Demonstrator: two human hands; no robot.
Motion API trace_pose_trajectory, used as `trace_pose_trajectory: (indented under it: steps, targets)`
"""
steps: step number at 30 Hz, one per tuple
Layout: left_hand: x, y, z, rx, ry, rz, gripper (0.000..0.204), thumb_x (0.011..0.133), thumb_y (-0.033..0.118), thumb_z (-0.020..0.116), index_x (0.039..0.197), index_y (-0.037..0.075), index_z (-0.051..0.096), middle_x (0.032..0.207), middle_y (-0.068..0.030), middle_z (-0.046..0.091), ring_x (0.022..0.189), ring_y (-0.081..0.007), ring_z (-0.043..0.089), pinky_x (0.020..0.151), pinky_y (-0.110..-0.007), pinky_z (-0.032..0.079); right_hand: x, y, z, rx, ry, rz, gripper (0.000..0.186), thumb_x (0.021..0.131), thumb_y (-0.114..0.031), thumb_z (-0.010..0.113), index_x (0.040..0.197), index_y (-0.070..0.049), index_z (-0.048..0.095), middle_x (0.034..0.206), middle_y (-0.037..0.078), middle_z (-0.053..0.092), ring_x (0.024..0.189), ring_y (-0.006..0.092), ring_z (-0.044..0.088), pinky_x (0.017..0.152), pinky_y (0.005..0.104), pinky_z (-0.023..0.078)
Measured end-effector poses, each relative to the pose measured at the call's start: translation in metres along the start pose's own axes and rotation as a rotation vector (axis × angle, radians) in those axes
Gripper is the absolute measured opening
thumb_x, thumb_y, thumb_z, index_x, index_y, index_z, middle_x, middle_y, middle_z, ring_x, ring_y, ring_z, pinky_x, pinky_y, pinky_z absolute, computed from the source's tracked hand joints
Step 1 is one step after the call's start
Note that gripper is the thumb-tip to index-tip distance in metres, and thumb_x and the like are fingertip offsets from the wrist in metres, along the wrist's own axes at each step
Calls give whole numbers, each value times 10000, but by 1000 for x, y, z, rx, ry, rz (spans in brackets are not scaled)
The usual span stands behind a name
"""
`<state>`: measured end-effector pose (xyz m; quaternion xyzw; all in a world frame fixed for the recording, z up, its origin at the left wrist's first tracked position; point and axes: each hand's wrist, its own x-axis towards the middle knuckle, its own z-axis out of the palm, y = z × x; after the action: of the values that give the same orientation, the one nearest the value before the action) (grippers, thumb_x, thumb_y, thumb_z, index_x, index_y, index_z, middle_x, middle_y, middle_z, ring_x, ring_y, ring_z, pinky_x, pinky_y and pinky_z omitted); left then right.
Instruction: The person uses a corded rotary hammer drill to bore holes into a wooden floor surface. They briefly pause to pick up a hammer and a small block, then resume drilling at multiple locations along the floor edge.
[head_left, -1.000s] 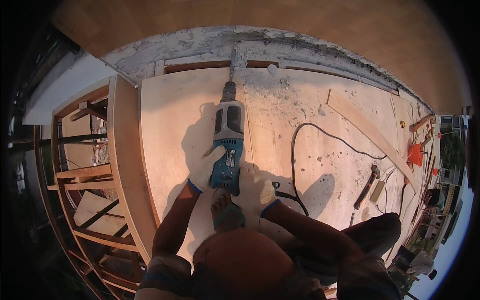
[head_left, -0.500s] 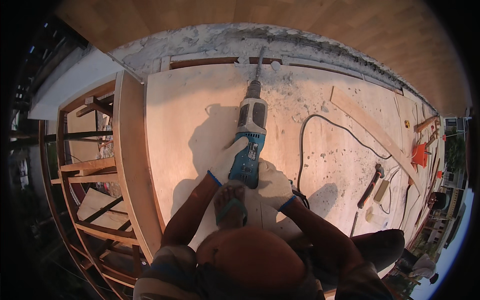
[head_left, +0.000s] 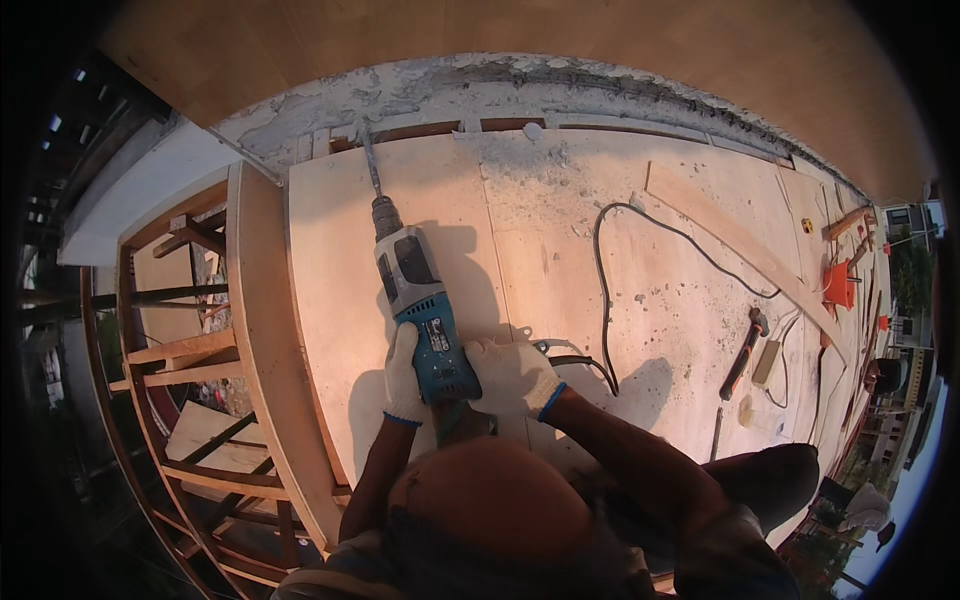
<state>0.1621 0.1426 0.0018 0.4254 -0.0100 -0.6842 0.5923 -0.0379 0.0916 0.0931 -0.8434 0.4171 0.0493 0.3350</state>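
Note:
A blue and grey rotary hammer drill (head_left: 418, 282) lies along the plywood deck in front of me, angled up to the left. Its long bit (head_left: 371, 162) reaches the rough concrete strip (head_left: 345, 108) at the deck's far edge, its tip touching or very close. My left hand (head_left: 402, 378), in a whitish work glove, presses round the left side of the blue housing. Gripping the rear end from the right is my gloved right hand (head_left: 515, 372); its fingers are partly hidden. A sandalled foot shows partly behind the drill.
A black cord (head_left: 602, 262) curls over the plywood on the right. Beyond it lie a loose board (head_left: 740, 258), a hammer (head_left: 744, 355) and an orange container (head_left: 838, 286). Concrete crumbs are scattered about. Left of the deck, a timber frame (head_left: 262, 370) borders a drop with open gaps.
The drill has shifted left, both hands moving with it, and now tilts leftward. Its bit tip has moved from the middle of the concrete strip toward its left end.

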Motion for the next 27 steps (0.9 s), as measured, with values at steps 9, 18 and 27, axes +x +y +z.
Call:
trace_pose_trajectory:
  steps: [9, 18, 27]
  targets:
    - [3, 27, 8, 197, -103, -133, 517, 1158, 379, 618, 1490, -16, 586, 1231, -178, 767, 1010, -253, 806, 850, -378, 702, -21, -25, 29, 33, 224, 138, 517, 866, -345, 813, 1207, 2, 637, 1017, 209, 730, 857, 387, 782, 754, 497, 638]
    - [14, 0, 83, 785, -449, -353, 600, 1112, 265, 664, 1586, -69, 511, 1332, -146, 722, 1140, -179, 740, 950, -344, 634, -78, -37, 43, 350, 210, 715, 644, 877, -419, 830, 1289, 29, 619, 1138, 258, 764, 1023, 488, 773, 912, 583, 625]
    - [6, -16, 75, 453, -231, -319, 512, 1165, 337, 598, 1512, -38, 573, 1234, -149, 753, 1072, -205, 776, 973, -386, 662, -70, 10, 17, 328, 61, 408, 602, 958, -428, 761, 1338, 12, 603, 1170, 266, 767, 1088, 457, 776, 924, 538, 628]
